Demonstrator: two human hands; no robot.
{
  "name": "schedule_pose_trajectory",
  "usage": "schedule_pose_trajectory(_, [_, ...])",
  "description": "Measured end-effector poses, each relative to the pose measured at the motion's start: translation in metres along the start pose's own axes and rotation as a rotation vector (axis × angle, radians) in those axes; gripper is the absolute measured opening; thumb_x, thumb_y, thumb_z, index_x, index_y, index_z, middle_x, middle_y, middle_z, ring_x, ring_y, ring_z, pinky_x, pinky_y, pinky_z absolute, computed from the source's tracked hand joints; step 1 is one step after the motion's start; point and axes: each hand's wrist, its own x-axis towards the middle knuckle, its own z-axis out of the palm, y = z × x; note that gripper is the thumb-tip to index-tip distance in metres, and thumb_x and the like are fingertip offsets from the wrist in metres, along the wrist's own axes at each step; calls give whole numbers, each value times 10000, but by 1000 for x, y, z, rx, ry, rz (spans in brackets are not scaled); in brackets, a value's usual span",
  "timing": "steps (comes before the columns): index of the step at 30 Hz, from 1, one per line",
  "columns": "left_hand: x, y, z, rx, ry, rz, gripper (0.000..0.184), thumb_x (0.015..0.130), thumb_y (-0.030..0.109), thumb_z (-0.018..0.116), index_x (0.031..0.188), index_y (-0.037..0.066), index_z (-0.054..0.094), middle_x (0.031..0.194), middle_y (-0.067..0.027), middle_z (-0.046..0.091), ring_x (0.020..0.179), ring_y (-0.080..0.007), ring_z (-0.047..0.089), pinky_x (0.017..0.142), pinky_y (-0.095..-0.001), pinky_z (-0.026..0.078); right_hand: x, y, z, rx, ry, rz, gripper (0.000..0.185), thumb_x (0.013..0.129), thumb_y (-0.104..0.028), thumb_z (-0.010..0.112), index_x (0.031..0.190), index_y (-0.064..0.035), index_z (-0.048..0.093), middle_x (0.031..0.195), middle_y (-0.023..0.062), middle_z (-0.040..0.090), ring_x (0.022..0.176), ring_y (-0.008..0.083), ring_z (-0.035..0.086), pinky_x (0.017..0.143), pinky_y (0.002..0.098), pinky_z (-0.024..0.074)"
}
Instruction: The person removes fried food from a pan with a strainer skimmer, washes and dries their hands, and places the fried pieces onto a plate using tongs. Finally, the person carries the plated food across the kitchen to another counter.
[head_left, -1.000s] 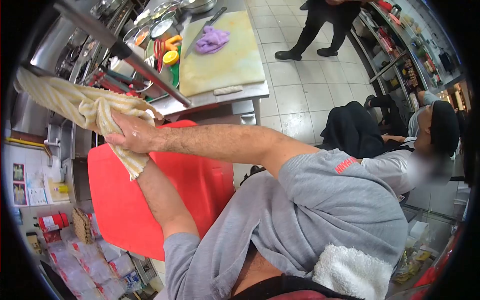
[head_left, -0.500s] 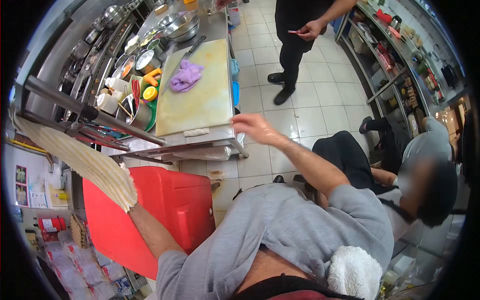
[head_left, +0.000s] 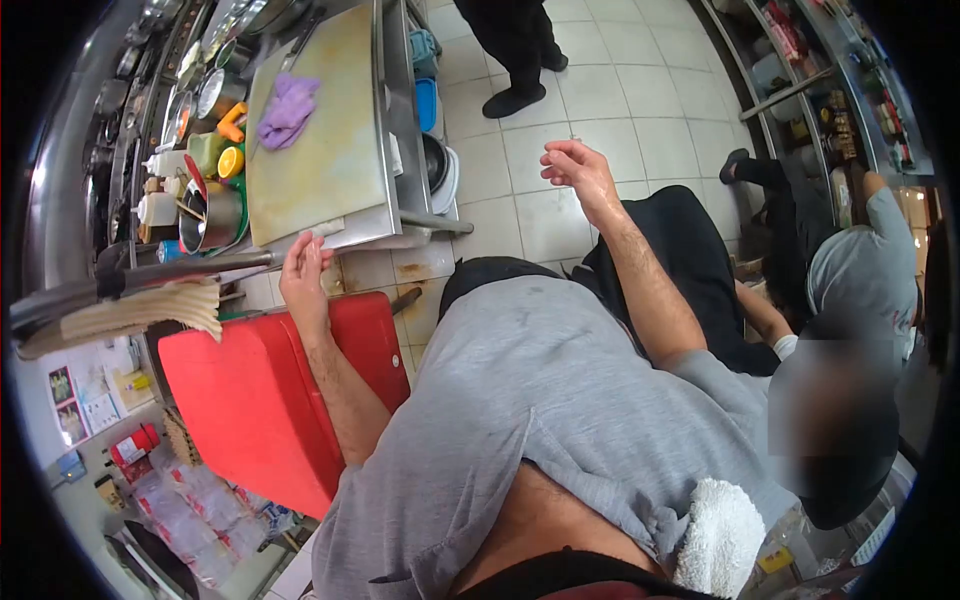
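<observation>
My left hand [head_left: 305, 275] is empty and open, raised above the red bin [head_left: 240, 400] beside the near corner of the cutting board [head_left: 335, 140]. My right hand [head_left: 583, 178] is also empty, with its fingers apart, over the tiled floor. The striped yellow towel [head_left: 150, 318] hangs at the far left by a metal bar [head_left: 150, 285], away from both hands. On the board lie a purple cloth [head_left: 288, 110] and a knife [head_left: 302, 42], whose blade is partly hidden by the cloth.
A pot with red-handled tools [head_left: 212, 215], a halved orange [head_left: 231, 162] and several bowls stand left of the board. One person's legs [head_left: 515, 60] are at the top. Other people [head_left: 865, 265] are low at the right, near shelves [head_left: 800, 95].
My left hand has come off the striped towel and moved right and up. My right hand, which was on the towel a second ago, has swung right. The view has turned, and the standing person has shifted.
</observation>
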Motion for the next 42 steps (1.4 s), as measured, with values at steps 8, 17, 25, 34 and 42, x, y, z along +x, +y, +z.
schedule_pose_trajectory(8, [55,16,50,46,-146,-72,305,868,163,560,1112,-18,525,957,-79,600,805,-113,571,727,-232,451,44,31,-8,229,54,190,254,841,-188,550,1022,-10,553,881,84,605,748,158,592,678,278,460])
schedule_pose_trajectory(17, [116,-37,199,-223,-695,-361,413,831,266,598,1143,10,508,1015,-83,586,797,-131,585,664,-248,464,103,52,-22,40,152,383,194,812,-173,538,961,-51,551,813,63,589,690,160,573,603,288,454])
schedule_pose_trajectory(25, [188,-184,268,-184,-353,-741,394,798,281,581,1126,81,497,935,-62,549,772,-169,556,567,-308,458,164,50,-73,-143,129,423,211,822,-176,515,1005,-76,539,864,70,595,727,203,594,640,345,459])
schedule_pose_trajectory(34, [215,-336,247,-388,344,-1062,433,800,307,544,1176,111,450,1034,-125,502,876,-256,538,672,-391,481,203,24,-183,-347,212,504,250,795,-188,528,1011,-65,535,823,72,589,684,196,592,583,333,454])
schedule_pose_trajectory(42, [232,-369,258,-621,659,-998,463,850,366,492,1223,109,394,1107,-115,461,929,-261,513,817,-376,447,185,19,-273,-354,514,608,275,811,-185,514,1068,-88,494,800,52,528,697,219,574,620,391,440])
